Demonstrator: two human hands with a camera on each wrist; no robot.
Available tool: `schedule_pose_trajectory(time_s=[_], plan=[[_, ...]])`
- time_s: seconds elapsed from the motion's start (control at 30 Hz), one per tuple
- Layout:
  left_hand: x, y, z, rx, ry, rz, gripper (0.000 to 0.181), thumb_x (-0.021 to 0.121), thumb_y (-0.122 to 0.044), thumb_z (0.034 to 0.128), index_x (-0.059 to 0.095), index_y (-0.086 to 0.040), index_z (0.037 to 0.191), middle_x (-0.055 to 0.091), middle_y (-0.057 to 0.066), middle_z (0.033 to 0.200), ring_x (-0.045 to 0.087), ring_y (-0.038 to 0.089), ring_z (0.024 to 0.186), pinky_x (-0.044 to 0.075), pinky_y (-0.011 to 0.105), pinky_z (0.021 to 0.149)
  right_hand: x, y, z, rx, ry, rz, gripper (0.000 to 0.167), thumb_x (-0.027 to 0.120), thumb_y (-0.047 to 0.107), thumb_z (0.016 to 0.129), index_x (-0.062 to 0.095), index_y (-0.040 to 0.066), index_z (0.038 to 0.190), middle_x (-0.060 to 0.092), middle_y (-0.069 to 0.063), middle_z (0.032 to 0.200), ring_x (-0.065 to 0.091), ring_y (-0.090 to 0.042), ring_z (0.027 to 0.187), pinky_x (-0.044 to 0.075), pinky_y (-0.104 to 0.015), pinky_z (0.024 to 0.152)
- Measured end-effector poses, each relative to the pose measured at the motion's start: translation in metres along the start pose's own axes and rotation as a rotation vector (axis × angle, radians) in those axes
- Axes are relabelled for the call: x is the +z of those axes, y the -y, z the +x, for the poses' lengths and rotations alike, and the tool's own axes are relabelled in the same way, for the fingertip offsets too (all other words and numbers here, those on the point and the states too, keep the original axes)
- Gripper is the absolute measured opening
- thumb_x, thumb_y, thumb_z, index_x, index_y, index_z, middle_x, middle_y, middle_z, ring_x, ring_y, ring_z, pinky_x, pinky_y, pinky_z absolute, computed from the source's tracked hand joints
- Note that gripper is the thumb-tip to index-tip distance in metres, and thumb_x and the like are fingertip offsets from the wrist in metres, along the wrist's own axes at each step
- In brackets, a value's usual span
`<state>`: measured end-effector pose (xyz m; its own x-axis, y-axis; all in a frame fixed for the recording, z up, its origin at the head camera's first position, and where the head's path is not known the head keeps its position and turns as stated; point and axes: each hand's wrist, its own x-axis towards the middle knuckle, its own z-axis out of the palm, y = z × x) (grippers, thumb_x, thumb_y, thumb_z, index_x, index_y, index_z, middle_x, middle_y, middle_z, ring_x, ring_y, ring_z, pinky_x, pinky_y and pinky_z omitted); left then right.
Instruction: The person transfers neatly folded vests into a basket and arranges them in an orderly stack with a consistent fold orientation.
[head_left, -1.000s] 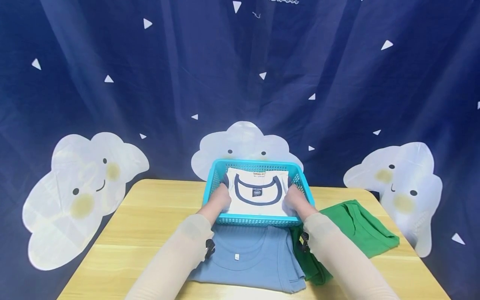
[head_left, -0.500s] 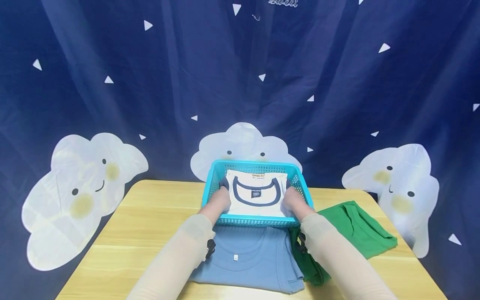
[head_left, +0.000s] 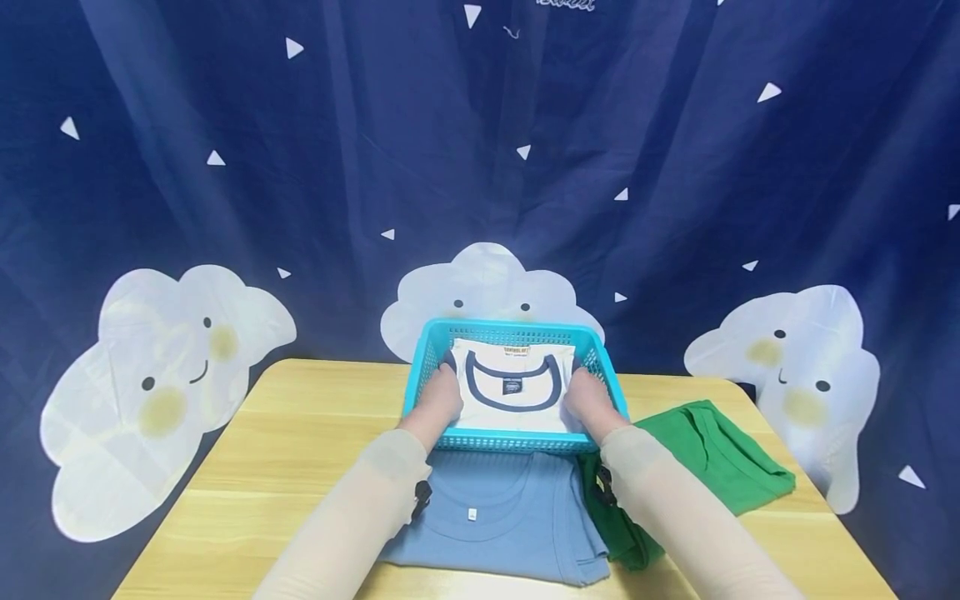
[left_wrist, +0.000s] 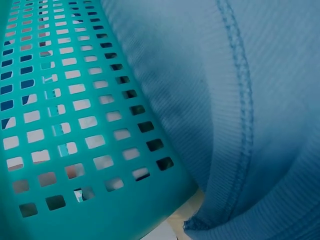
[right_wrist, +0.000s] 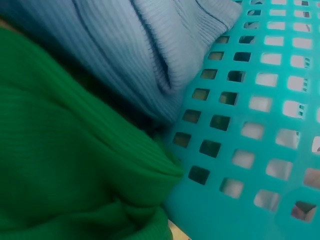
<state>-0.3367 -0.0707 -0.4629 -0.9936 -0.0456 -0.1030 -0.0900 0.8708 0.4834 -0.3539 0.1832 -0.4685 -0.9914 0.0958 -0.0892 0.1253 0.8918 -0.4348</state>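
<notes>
A white shirt (head_left: 517, 423) with navy neck trim lies folded, neckline up, inside a turquoise plastic basket (head_left: 487, 443). My left hand (head_left: 442, 393) reaches over the basket's near rim and touches the shirt's left edge. At the shirt's right edge is my right hand (head_left: 587, 395), also inside the basket. The fingers of both hands are hidden, so their grip does not show. Below the basket in the head view lies a folded blue shirt (head_left: 480, 533). In the wrist views the holed basket wall (left_wrist: 90, 220) stands close beside the blue ribbed cloth (left_wrist: 170, 75).
Green folded clothing (head_left: 720, 458) lies on the wooden table (head_left: 300, 433) to the right. A green piece (right_wrist: 75, 140) also touches the basket's corner in the right wrist view. Behind the table hangs a dark blue curtain (head_left: 480, 167) with cloud prints.
The view has shifted very slightly. Both hands, the white shirt and the basket stay in practically the same places.
</notes>
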Motion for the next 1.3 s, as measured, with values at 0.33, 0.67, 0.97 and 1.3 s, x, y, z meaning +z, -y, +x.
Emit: schedule_pose_trajectory(time_s=[0.33, 0.67, 0.97, 1.3], plan=[[-0.001, -0.001, 0.003, 0.102, -0.202, 0.118, 0.057, 0.064, -0.006, 0.0933, 0.039, 0.009, 0.143, 0.047, 0.026, 0.130, 0.054, 0.038, 0.120, 0.046, 0.044, 0.106, -0.007, 0.006, -0.004, -0.233, -0.205, -0.112, 0.045, 0.063, 0.006, 0.094, 0.053, -0.007, 0.135, 0.054, -0.029, 0.129, 0.055, -0.044, 0.118, 0.047, -0.053, 0.102], [0.000, -0.006, -0.004, 0.245, -0.010, 0.132, 0.058, 0.066, -0.032, 0.0946, 0.052, -0.001, 0.142, 0.054, 0.017, 0.139, 0.050, 0.033, 0.133, 0.042, 0.047, 0.110, -0.003, 0.005, -0.002, -0.403, -0.058, -0.179, 0.044, 0.065, 0.025, 0.093, 0.063, -0.004, 0.127, 0.062, -0.019, 0.122, 0.056, -0.037, 0.117, 0.045, -0.051, 0.105], [0.001, -0.004, -0.010, 0.221, 0.167, 0.120, 0.074, 0.067, -0.053, 0.0889, 0.057, 0.004, 0.136, 0.059, 0.020, 0.135, 0.055, 0.035, 0.128, 0.043, 0.048, 0.109, 0.001, 0.000, -0.004, -0.297, 0.155, -0.221, 0.075, 0.061, 0.051, 0.093, 0.049, -0.005, 0.142, 0.052, -0.024, 0.142, 0.047, -0.040, 0.133, 0.038, -0.055, 0.111], [0.004, -0.001, -0.005, 0.165, 0.287, 0.147, 0.083, 0.064, -0.054, 0.0917, 0.044, 0.003, 0.148, 0.035, 0.019, 0.158, 0.029, 0.033, 0.148, 0.025, 0.047, 0.120, 0.002, -0.002, -0.009, -0.214, 0.298, -0.113, 0.109, 0.064, 0.073, 0.082, 0.029, 0.001, 0.156, 0.027, -0.023, 0.160, 0.025, -0.042, 0.147, 0.028, -0.063, 0.114]])
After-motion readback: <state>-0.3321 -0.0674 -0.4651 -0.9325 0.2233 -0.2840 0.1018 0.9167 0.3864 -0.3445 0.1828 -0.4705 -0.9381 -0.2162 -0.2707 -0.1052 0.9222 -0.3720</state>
